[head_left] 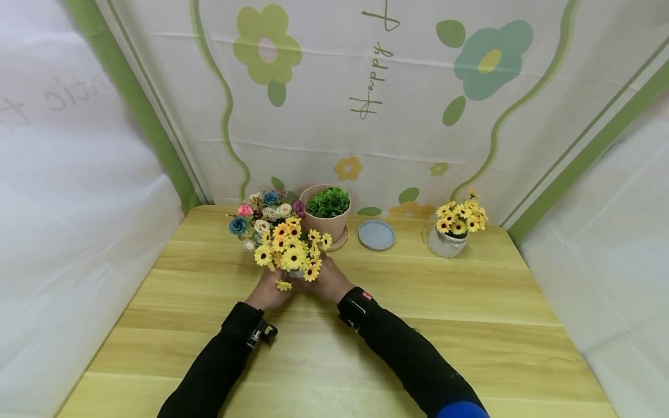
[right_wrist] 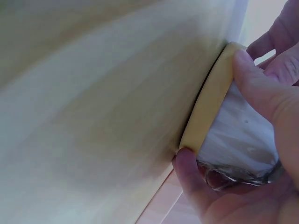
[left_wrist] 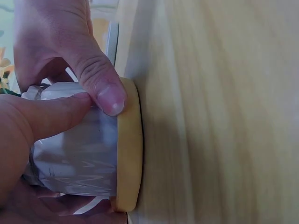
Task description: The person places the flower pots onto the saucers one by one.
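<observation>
A bunch of yellow daisies point(head_left: 290, 251) stands in a glossy white pot point(left_wrist: 79, 154) on a yellow saucer point(left_wrist: 130, 149), left of centre on the wooden table point(head_left: 418, 325). My left hand point(head_left: 270, 288) grips the pot from the left. My right hand point(head_left: 325, 281) grips it from the right. In the wrist views, fingers point(right_wrist: 254, 88) curl round the pot's wall point(right_wrist: 238, 135) and reach the saucer's rim point(right_wrist: 210, 102). The saucer's underside lies against the table top. In the head view the blooms hide the pot.
Behind the held pot are a bouquet of mixed roses point(head_left: 261, 215) and a tan pot with a green plant point(head_left: 328, 212). A grey-blue saucer point(head_left: 376, 235) and a second white pot of yellow daisies point(head_left: 456, 229) stand further right. Cloth walls enclose three sides.
</observation>
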The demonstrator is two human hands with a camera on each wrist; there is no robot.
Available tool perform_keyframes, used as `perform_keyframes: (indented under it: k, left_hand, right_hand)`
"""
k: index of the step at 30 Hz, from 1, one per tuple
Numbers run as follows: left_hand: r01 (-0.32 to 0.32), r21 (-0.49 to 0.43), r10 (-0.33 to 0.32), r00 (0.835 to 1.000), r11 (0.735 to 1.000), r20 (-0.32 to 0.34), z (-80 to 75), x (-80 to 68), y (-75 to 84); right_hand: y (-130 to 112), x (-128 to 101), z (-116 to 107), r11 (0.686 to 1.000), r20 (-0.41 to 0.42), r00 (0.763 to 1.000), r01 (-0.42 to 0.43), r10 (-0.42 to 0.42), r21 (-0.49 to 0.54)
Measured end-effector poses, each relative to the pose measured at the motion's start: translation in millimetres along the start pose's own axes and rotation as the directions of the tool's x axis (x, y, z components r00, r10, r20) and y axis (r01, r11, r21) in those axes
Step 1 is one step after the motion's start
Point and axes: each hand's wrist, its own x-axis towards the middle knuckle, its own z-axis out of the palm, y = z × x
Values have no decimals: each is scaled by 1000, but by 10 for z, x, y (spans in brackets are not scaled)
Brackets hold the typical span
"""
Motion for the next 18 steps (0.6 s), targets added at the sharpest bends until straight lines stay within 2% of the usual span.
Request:
perform_keyframes:
  k: [8, 11, 14, 18]
  left_hand:
    - [53, -59, -52, 999, 997, 13, -79, 79, -121]
    - [69, -54, -68, 997, 996, 24, -123, 90, -169]
    - [58, -30, -58, 998, 998, 18, -167, 94, -215]
    - [39, -90, -39, 999, 995, 7, -205, 124, -275]
  right_hand:
    - [10, 158, 34, 1000, -3, 1000, -12, 12, -16]
    - [20, 226, 59, 998, 7, 1000, -6, 7, -62]
    - [30, 286, 78, 995, 12, 1000, 2, -1, -96]
    - [33, 346, 91, 997, 18, 1000, -10, 11, -77]
